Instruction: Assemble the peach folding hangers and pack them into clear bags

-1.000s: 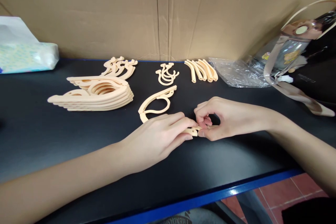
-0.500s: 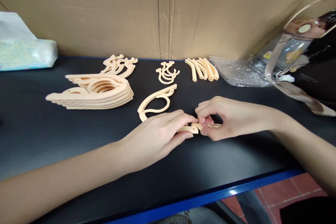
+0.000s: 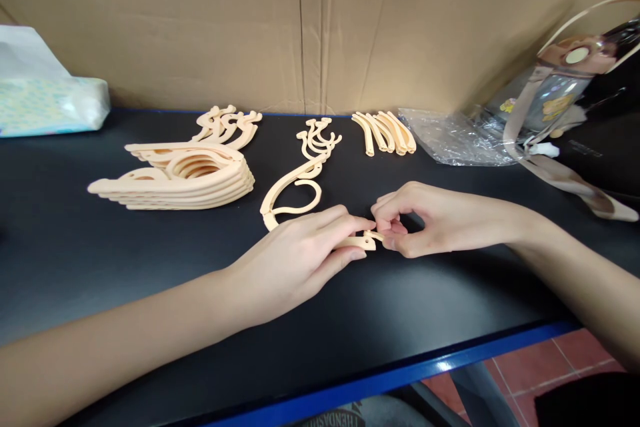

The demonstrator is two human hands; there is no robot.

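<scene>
A cream plastic folding hanger (image 3: 284,188) lies on the black table, its far arm reaching up to a small pile of hooks (image 3: 317,137). My left hand (image 3: 305,253) is closed on the hanger's near arm, thumb and fingers pinching it close to an end with a round hole. Just to the right, my right hand (image 3: 415,220) pinches a small curved cream piece (image 3: 375,235) against that end; most of this piece is hidden by the fingers, so its kind is unclear. Left of the hands sits a stack of folding hangers (image 3: 200,190).
Loose curved arms (image 3: 385,133) lie at the back, with more curved pieces (image 3: 227,123) behind the stack. A clear plastic bag (image 3: 450,140) and a strapped water bottle (image 3: 555,90) are at the right, a tissue pack (image 3: 55,103) at the left. Cardboard (image 3: 200,27) stands behind.
The hanger's far arm has swung slightly up, its tip now at the hooks. My right hand has shifted a little, bringing the small piece closer to the holed end.
</scene>
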